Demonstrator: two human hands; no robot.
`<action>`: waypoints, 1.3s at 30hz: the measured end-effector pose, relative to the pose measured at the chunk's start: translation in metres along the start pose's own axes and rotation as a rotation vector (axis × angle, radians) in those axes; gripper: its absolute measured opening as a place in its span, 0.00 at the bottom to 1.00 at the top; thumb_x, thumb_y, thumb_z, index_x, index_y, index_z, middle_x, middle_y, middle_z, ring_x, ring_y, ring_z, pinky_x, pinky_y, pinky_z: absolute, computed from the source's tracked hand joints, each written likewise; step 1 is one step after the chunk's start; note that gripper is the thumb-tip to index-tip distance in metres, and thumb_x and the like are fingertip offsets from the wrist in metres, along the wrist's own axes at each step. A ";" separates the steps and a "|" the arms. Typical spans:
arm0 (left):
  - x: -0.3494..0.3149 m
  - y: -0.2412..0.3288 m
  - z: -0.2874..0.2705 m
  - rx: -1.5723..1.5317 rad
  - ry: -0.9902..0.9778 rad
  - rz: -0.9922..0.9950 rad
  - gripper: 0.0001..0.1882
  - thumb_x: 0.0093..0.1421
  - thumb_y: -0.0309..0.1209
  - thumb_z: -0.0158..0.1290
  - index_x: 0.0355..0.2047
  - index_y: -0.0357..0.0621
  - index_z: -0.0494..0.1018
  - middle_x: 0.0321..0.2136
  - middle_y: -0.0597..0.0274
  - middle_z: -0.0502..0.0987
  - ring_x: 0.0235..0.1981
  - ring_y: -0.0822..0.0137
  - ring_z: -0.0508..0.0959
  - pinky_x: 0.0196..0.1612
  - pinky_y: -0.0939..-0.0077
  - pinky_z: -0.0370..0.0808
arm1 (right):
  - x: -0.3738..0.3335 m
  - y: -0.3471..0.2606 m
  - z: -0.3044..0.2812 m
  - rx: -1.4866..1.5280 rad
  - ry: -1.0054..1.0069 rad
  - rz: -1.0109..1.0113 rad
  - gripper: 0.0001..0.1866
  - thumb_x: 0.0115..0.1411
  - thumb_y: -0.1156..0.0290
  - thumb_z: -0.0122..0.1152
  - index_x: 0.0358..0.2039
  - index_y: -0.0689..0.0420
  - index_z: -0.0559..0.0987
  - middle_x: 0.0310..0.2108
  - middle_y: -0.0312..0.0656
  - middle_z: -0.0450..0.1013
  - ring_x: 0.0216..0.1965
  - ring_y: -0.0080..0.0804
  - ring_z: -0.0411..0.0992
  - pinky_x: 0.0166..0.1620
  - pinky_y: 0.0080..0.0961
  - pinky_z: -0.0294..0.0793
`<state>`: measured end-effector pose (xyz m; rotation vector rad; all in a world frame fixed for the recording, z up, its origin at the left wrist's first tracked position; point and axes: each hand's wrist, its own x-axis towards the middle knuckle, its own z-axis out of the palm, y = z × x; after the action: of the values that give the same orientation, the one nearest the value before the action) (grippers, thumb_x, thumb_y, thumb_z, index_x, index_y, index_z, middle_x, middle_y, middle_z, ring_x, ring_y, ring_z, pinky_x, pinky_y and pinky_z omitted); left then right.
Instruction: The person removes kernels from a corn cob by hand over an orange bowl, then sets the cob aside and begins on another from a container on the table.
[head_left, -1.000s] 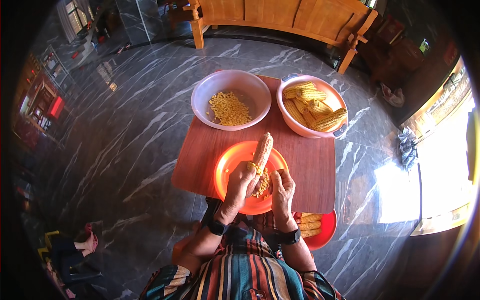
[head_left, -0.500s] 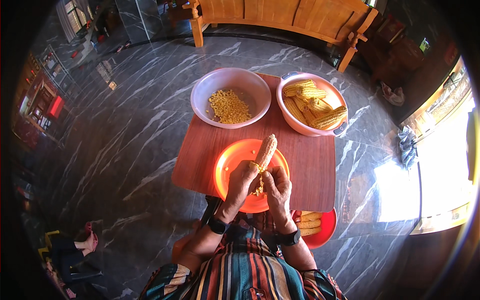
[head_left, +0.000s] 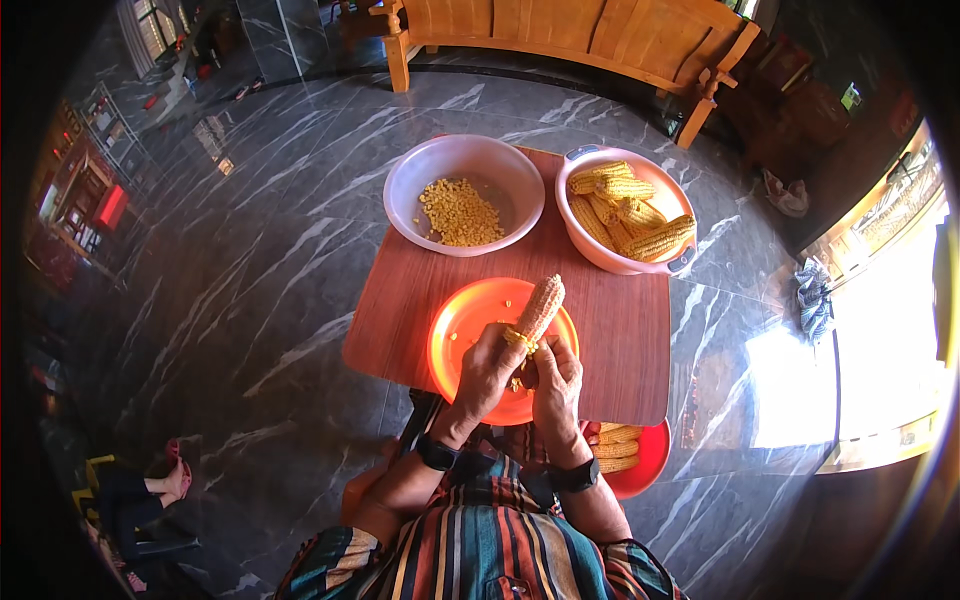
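Observation:
A corn cob (head_left: 541, 306), mostly stripped of its kernels with a band of yellow ones near the grip, tilts up and right over the orange plate (head_left: 455, 315). My left hand (head_left: 488, 368) is closed around its lower part. Against the kernel band press the thumb and fingers of my right hand (head_left: 557, 380), closed on the same cob. A few loose kernels lie in the plate, and more show between my hands. The cob's lower end is hidden by my hands.
On the brown table (head_left: 620, 340), a pale basin (head_left: 400, 215) holds loose kernels, and a pink basin (head_left: 570, 225) holds unshelled cobs. Below the right edge sits a red basin (head_left: 655, 455) with cobs. A wooden bench (head_left: 560, 25) stands beyond; another person's foot (head_left: 178, 480) shows lower left.
The cob's tip has shifted slightly right and down, tilting more. Both hands have turned a little on it, and the kernels hanging between them are now less visible.

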<state>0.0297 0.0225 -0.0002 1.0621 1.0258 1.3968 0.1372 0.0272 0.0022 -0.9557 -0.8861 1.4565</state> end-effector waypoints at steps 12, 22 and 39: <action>0.007 -0.017 -0.005 -0.347 0.150 -0.228 0.15 0.62 0.42 0.44 0.33 0.42 0.69 0.21 0.68 0.71 0.17 0.79 0.69 0.19 0.85 0.65 | 0.006 0.018 -0.007 -0.080 0.109 -0.022 0.10 0.62 0.67 0.47 0.27 0.59 0.69 0.17 0.31 0.62 0.18 0.14 0.59 0.22 0.11 0.59; 0.005 -0.009 -0.008 -0.295 0.072 -0.200 0.16 0.63 0.40 0.44 0.37 0.38 0.66 0.22 0.64 0.69 0.16 0.76 0.68 0.17 0.83 0.66 | -0.003 0.001 0.003 -0.134 0.024 -0.032 0.11 0.63 0.66 0.48 0.27 0.59 0.71 0.18 0.30 0.63 0.17 0.13 0.58 0.20 0.11 0.57; 0.002 -0.006 -0.005 -0.132 0.080 -0.103 0.12 0.62 0.37 0.46 0.35 0.39 0.67 0.19 0.70 0.67 0.16 0.81 0.65 0.17 0.85 0.62 | -0.001 -0.006 -0.004 -0.359 -0.081 -0.113 0.05 0.58 0.73 0.52 0.29 0.61 0.70 0.22 0.37 0.70 0.22 0.18 0.66 0.25 0.16 0.65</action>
<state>0.0267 0.0248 -0.0073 0.8515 1.0173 1.4118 0.1436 0.0267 0.0065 -1.0946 -1.2700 1.2697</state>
